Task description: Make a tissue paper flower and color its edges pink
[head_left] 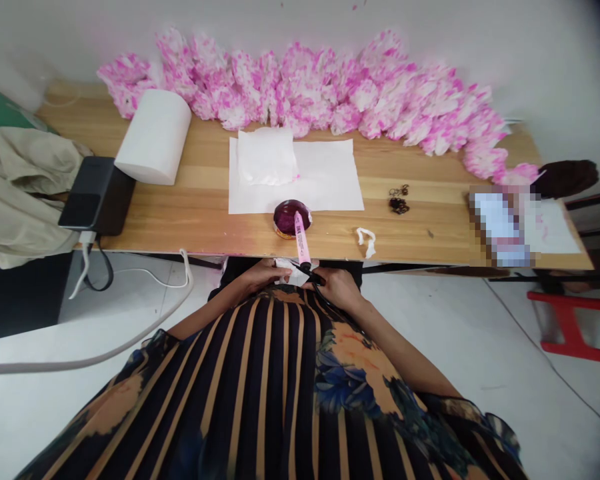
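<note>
Below the table's front edge, over my lap, both hands work at a small piece of white tissue (291,273). My left hand (261,275) pinches its left side, fingers closed. On the other side, my right hand (339,289) is closed around a thin black item (316,276) that touches the tissue; its kind is unclear. Just above, a pink marker-like tube (301,240) with a black end leans in a round tin (283,230) stained dark magenta inside. Behind the tin, folded white tissues (267,159) lie on a white paper sheet (327,177).
Pink-and-white tissue flowers (305,87) line the wall. A white paper roll (155,137) and black box (99,197) with cables stand left. Rightward lie black elastic ties (399,203), a tissue scrap (367,242) and a blurred phone (501,230). A red stool (575,327) stands lower right.
</note>
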`<state>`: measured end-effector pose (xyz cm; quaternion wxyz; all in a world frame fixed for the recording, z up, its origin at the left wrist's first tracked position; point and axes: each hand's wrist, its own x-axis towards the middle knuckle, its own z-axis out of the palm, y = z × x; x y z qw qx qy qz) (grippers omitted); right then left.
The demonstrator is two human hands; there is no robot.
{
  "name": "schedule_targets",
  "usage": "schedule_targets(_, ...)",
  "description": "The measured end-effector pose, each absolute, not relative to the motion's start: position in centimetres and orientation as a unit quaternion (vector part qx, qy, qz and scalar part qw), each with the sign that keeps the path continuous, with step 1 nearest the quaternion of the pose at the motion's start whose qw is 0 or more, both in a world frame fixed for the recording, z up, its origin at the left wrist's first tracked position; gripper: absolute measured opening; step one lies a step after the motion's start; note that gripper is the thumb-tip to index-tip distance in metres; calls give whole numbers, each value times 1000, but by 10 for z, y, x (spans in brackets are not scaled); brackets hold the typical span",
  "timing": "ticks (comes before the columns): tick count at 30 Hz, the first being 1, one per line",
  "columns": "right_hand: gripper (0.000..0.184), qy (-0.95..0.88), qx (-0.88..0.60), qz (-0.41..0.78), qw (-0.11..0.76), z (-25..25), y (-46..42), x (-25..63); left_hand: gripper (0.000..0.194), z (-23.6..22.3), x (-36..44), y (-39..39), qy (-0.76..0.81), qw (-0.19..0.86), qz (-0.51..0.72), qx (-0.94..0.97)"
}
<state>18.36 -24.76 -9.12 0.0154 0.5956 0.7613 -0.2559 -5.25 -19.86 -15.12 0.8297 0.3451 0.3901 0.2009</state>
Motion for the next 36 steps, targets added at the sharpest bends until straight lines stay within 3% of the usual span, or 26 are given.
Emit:
schedule_targets(9,41,762,584,-279,-5,-94,-246,182,37,-146,-50,-199,416,816,199,348)
schedule_targets(25,34,760,594,-259,44,-95,-249,178,40,-140,-48,-197,409,829,188,331)
schedule_targets(36,42,761,588,-275,16,-93,-244,171,40,-145,-49,-196,434,807,166,364)
